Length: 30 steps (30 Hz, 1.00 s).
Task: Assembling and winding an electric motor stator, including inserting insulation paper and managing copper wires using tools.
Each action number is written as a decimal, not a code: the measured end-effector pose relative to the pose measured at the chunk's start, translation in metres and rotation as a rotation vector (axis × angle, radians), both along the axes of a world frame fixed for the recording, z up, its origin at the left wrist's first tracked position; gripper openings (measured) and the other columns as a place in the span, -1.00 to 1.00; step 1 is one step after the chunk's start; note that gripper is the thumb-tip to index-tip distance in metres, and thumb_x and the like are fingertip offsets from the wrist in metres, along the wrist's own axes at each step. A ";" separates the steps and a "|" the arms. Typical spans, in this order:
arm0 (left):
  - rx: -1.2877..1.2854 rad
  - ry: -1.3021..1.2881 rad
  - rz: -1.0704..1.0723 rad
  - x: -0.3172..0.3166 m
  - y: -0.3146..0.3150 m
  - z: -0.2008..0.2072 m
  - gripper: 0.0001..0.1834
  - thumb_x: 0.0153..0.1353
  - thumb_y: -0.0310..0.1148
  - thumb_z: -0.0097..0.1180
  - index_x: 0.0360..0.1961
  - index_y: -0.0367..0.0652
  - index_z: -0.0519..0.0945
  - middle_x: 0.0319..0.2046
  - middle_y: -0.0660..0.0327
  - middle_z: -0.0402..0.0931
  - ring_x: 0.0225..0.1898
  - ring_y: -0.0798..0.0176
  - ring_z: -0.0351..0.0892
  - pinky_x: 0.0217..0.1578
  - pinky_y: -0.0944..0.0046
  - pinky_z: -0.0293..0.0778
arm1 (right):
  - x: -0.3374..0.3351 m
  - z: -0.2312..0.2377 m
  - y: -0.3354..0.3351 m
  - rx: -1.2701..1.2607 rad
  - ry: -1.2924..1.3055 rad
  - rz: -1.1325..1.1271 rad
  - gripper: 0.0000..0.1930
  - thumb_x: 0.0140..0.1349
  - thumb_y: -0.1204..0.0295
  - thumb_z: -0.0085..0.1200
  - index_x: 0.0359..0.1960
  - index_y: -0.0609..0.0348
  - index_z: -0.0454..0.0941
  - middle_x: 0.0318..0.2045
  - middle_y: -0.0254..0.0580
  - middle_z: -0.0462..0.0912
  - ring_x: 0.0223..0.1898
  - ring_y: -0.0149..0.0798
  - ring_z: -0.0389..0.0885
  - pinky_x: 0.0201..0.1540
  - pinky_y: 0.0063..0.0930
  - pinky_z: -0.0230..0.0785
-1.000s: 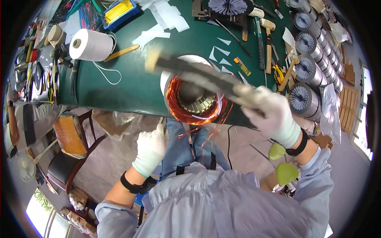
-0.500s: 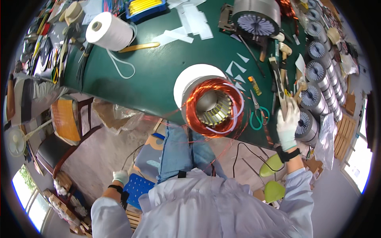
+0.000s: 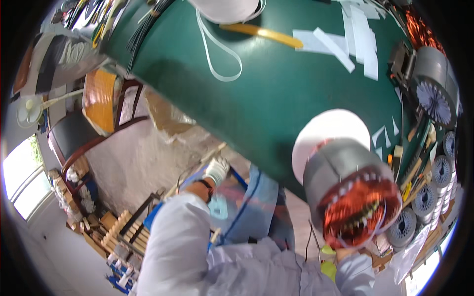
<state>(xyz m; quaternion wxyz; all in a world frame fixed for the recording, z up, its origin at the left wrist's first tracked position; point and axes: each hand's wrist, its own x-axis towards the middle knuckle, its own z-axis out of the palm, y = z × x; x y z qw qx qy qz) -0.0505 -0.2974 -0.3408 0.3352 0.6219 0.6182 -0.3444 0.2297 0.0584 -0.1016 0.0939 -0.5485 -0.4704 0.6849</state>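
My gloved left hand [image 3: 217,170] is low beyond the table's near edge, beside a blue-edged seat or frame [image 3: 239,177] and a pale stick end [image 3: 219,147]. Its fingers look curled, but what they hold is unclear. A grey motor stator [image 3: 332,163] with red-brown copper windings [image 3: 356,207] and a white cord loop leans at the table edge. My right hand is hidden behind the stator's lower end; only a bit of wrist [image 3: 344,253] and the sleeve show there. Behind the stator lies a white disc [image 3: 340,126].
On the green table [image 3: 276,98] are a yellow strip [image 3: 261,33], white paper strips [image 3: 365,44], a thread spool [image 3: 227,9] and tools along the right. Several finished stators [image 3: 424,197] line the right side. A chair [image 3: 74,140] and a fan [image 3: 30,109] stand left.
The view has swung left, so the table sits tilted. My left hand has come up and forward from low left. My right hand has left the tools and passed behind the stator.
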 end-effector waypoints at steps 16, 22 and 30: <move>0.251 -0.208 0.004 0.036 0.099 -0.119 -0.43 0.45 -0.02 -0.08 0.43 0.08 0.39 0.41 0.15 0.31 0.42 0.03 0.20 0.27 -0.19 0.28 | 0.049 0.029 0.090 0.425 -0.381 0.339 -0.53 0.39 0.31 0.13 0.29 0.21 0.49 0.26 0.15 0.54 0.24 0.24 0.52 0.32 0.05 0.34; 0.527 -0.336 -0.050 0.006 0.156 -0.111 -0.47 0.42 -0.09 -0.05 0.36 0.04 0.47 0.30 0.10 0.41 0.30 0.02 0.35 0.15 -0.15 0.39 | 0.084 0.050 0.083 0.619 -0.490 0.447 -0.53 0.39 0.28 0.17 0.27 0.23 0.52 0.26 0.16 0.55 0.25 0.24 0.52 0.34 0.03 0.32; 0.940 -0.305 -0.132 -0.077 0.170 -0.080 -0.53 0.37 -0.19 0.00 0.27 -0.01 0.58 0.16 0.04 0.56 0.14 0.00 0.55 -0.01 -0.10 0.54 | 0.084 0.015 0.046 1.025 -0.486 0.585 -0.53 0.40 0.25 0.22 0.24 0.24 0.56 0.25 0.17 0.57 0.27 0.23 0.52 0.38 0.01 0.30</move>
